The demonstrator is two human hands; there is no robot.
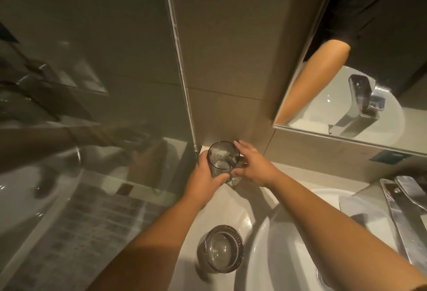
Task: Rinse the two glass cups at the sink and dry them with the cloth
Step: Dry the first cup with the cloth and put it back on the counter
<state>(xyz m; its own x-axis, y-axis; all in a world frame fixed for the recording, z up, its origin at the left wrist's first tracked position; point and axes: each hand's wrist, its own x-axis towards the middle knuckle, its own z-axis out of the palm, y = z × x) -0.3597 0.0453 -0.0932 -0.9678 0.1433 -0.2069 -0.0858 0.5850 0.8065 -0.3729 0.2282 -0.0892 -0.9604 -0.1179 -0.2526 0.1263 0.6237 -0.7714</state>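
A clear glass cup (pixel 222 160) is upright at the back corner of the counter, against the tiled wall. My left hand (pixel 204 178) grips it from the left, thumb across its lower side. My right hand (pixel 253 167) cups its right side, with fingers above and thumb below touching the glass. A second glass cup (pixel 223 249) with a ribbed rim stands alone on the counter nearer to me, just left of the white sink basin (pixel 288 244). No cloth is in view.
A chrome faucet (pixel 402 216) reaches over the basin at the right. A mirror (pixel 346 96) hangs above it. A glass partition (pixel 92 129) walls off the left side of the pale counter (pixel 221 207).
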